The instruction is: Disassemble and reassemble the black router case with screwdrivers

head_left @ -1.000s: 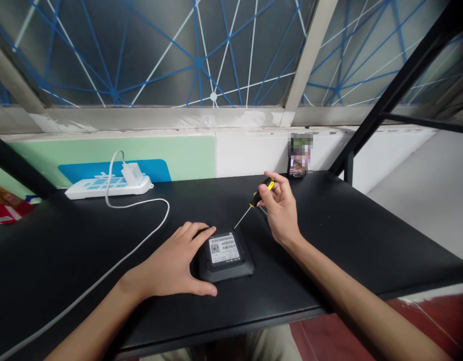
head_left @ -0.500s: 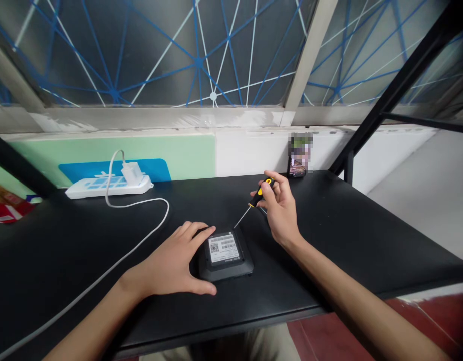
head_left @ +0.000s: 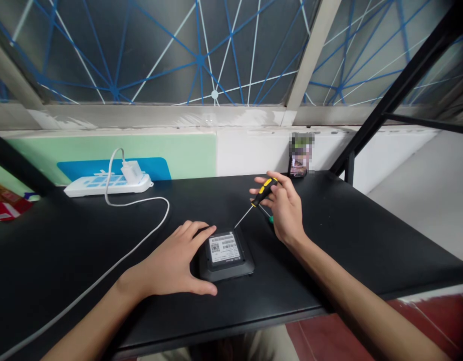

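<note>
A black square device (head_left: 226,273) lies on the black table, its face with a white printed label (head_left: 224,248) turned up. My left hand (head_left: 171,260) rests at its left side with fingers and thumb spread, index fingertip at the far left corner and thumb along the near edge. In my right hand (head_left: 286,208) is a black-and-yellow screwdriver (head_left: 266,192), tilted, its tip at the device's far right corner. Several of that hand's fingers are loosely extended around the handle. Partly hidden behind the hand is a thin metal shaft with a green end (head_left: 271,219).
A white power strip (head_left: 103,185) with a plugged-in charger (head_left: 131,172) stands at the back left. Its white cable (head_left: 114,260) runs across the table's left side. A phone (head_left: 299,163) leans on the wall at the back right. A red packet (head_left: 8,208) sits far left.
My right hand's fingers have opened out and shifted slightly right along the screwdriver handle, which appears turned. The green end now shows. My left hand and the device have stayed put.
</note>
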`<move>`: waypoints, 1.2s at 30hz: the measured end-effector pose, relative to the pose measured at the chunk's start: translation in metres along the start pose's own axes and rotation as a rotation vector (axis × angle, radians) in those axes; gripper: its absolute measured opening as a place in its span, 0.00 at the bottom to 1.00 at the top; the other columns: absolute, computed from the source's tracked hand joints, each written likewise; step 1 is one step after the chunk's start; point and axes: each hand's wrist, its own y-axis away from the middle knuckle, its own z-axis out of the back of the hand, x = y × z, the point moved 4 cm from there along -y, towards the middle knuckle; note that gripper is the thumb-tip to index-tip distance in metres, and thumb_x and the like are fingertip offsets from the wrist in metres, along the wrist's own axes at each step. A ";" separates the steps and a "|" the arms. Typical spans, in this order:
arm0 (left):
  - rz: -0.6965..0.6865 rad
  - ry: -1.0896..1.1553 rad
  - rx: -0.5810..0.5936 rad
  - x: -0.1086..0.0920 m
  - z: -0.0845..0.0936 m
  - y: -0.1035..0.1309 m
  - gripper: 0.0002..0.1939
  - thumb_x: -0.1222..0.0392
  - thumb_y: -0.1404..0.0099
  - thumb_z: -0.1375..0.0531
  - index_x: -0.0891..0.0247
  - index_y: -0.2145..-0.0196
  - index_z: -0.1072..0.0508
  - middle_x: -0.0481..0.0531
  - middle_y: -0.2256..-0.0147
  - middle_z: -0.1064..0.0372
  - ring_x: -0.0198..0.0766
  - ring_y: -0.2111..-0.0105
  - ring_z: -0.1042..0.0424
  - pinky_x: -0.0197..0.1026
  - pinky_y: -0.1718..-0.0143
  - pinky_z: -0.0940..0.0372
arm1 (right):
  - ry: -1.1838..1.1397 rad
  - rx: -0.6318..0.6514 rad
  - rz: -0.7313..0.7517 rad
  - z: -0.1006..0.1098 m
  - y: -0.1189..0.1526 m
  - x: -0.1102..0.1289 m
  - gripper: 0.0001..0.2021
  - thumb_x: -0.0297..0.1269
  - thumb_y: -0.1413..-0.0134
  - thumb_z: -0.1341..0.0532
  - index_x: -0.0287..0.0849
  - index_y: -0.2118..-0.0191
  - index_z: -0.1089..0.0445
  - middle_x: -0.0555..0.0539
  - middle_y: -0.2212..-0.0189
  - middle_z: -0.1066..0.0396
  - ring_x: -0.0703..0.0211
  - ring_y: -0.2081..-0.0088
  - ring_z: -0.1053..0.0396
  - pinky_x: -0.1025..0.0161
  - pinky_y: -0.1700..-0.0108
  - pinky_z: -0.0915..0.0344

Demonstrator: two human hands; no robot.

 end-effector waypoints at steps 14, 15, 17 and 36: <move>0.006 -0.004 0.005 0.000 0.000 0.001 0.56 0.34 0.47 0.30 0.60 0.30 0.47 0.63 0.35 0.46 0.60 0.36 0.45 0.62 0.35 0.45 | 0.033 -0.038 0.056 0.001 -0.002 0.003 0.15 0.41 0.45 0.35 0.49 0.51 0.31 0.51 0.64 0.28 0.63 0.65 0.25 0.67 0.71 0.29; 0.014 -0.005 0.012 0.000 0.000 0.001 0.56 0.34 0.47 0.30 0.61 0.30 0.47 0.63 0.35 0.46 0.60 0.36 0.45 0.61 0.35 0.45 | 0.020 -0.036 0.037 0.001 -0.002 0.002 0.15 0.41 0.43 0.37 0.49 0.50 0.32 0.49 0.61 0.26 0.62 0.64 0.24 0.67 0.70 0.28; 0.026 -0.006 0.021 -0.001 0.000 0.001 0.57 0.34 0.47 0.30 0.62 0.30 0.47 0.64 0.35 0.46 0.60 0.36 0.45 0.61 0.35 0.46 | -0.012 -0.030 0.005 0.002 -0.002 0.001 0.14 0.39 0.40 0.43 0.50 0.49 0.32 0.47 0.55 0.25 0.61 0.62 0.22 0.64 0.67 0.27; -0.013 0.030 -0.019 -0.002 0.002 0.001 0.55 0.34 0.48 0.30 0.56 0.31 0.46 0.62 0.36 0.43 0.62 0.37 0.43 0.64 0.38 0.43 | 0.041 -0.031 -0.004 -0.001 0.004 0.003 0.19 0.46 0.39 0.40 0.50 0.44 0.34 0.45 0.51 0.24 0.61 0.63 0.22 0.65 0.68 0.27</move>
